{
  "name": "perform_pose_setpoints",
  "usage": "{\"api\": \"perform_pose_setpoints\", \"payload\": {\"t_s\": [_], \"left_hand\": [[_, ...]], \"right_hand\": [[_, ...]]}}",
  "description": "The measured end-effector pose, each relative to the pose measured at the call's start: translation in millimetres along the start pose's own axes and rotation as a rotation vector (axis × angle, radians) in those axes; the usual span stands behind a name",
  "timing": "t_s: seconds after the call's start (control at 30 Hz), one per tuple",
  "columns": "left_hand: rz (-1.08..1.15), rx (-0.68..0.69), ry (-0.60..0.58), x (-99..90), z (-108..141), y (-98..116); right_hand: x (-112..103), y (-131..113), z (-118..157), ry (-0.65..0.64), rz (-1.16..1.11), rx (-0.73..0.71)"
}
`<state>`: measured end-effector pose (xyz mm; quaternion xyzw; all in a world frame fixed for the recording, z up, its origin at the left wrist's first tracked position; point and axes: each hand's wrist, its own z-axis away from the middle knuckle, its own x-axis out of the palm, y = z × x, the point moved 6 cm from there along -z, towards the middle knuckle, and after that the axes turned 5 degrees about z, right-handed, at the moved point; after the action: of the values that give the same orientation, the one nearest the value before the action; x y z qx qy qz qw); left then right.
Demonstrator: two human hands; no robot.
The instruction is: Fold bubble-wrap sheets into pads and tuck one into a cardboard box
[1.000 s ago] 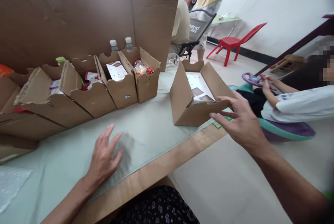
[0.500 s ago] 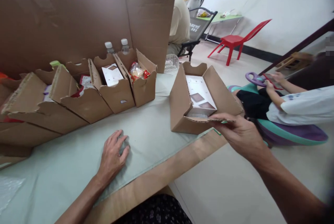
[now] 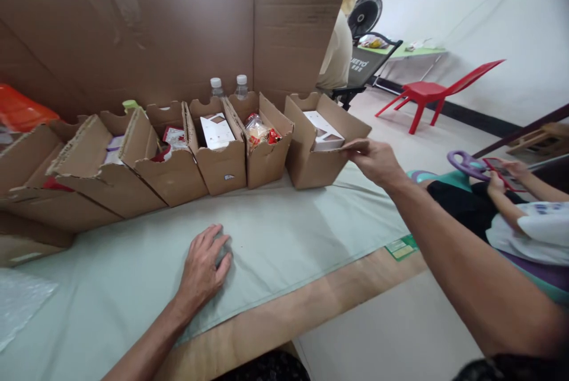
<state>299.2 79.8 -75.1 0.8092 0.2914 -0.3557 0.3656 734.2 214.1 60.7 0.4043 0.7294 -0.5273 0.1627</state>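
- At the far right end of the row of boxes, our right hand (image 3: 374, 159) pinches the near right corner of an open cardboard box (image 3: 311, 162), fingers closed on its rim
- That box sits on the pale green mat (image 3: 284, 245), its left wall just beside the neighbouring snack box (image 3: 267, 159); a white carton (image 3: 324, 132) lies inside it
- Our left hand (image 3: 205, 263) rests palm down on the mat near the front edge, fingers loosely spread and holding nothing
- Between our left hand and the row of boxes we see a bare strip of mat; the mat's right corner reaches the wooden table edge (image 3: 311, 304) near a small green label (image 3: 401, 247)
- Left of the snack box stands a box with a white card (image 3: 217, 150), then further boxes overlapping towards the left, the nearest of them angled
- Two water bottles (image 3: 229, 87) stand behind the row, against a tall cardboard screen (image 3: 155, 31) that closes off the back of the table
- Off the table's right side another person (image 3: 524, 215) sits low, hands on a purple wheel (image 3: 464, 163), well apart from our arm
- A red chair (image 3: 427, 92) stands by the far wall, with bare floor around it
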Motion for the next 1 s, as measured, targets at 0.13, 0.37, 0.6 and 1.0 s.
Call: {"api": "perform_pose_setpoints", "payload": {"t_s": [0.13,0.37,0.6,1.0], "left_hand": [[0.007,-0.011,0.005,1.1,1.0,-1.6],[0.047,-0.042,-0.021,1.6,-0.7,-1.2],[0.069,-0.080,-0.036,-0.6,-3.3,0.3],[0.138,-0.124,-0.092,-1.9,-9.6,-1.4]], "right_hand": [[33.9,-2.8,-38.9,-0.032,-0.066,-0.018],[50.6,-11.0,-46.3,-0.104,-0.125,-0.029],[21.7,-29.6,-20.7,0.072,0.044,-0.047],[97.8,-182.5,10.3,-0.067,0.542,-0.602]]}}
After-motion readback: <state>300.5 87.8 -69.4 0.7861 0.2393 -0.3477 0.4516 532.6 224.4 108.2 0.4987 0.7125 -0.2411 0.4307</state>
